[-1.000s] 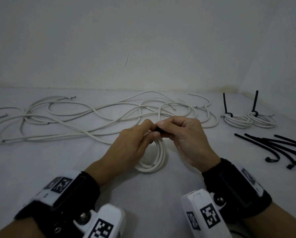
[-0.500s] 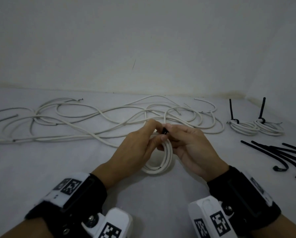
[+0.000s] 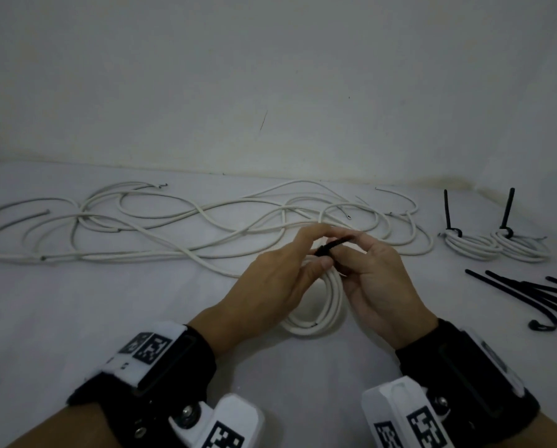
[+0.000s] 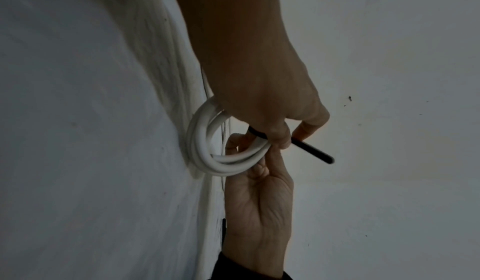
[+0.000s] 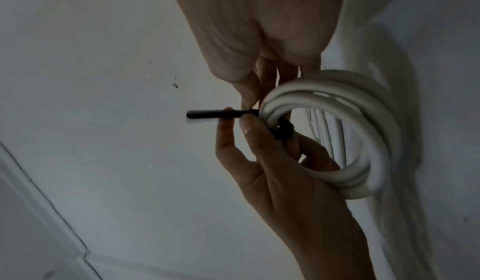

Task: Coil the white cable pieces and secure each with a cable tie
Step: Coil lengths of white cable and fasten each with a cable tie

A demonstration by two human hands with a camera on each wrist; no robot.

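A small white cable coil [image 3: 332, 299] stands on edge on the white surface between my hands. A black cable tie [image 3: 335, 246] loops round its far side. My left hand [image 3: 306, 250] pinches the tie's tail between thumb and index finger. In the left wrist view the tie's tail [image 4: 311, 151] pokes out past those fingers. My right hand [image 3: 357, 253] grips the coil's strands right beside the tie; in the left wrist view its palm [image 4: 259, 212] faces the camera. In the right wrist view the tie [image 5: 213, 114] runs sideways off the coil [image 5: 376, 140].
Several loose white cables [image 3: 173, 227] lie tangled across the back left. Two tied coils [image 3: 471, 247] [image 3: 522, 250] sit at the right with tie tails upright. Spare black ties [image 3: 529, 292] lie at the right edge. A wall rises close behind.
More of the black tie now shows between the fingers, its tail slanting up to the right. Both hands stay at the coil's far edge.
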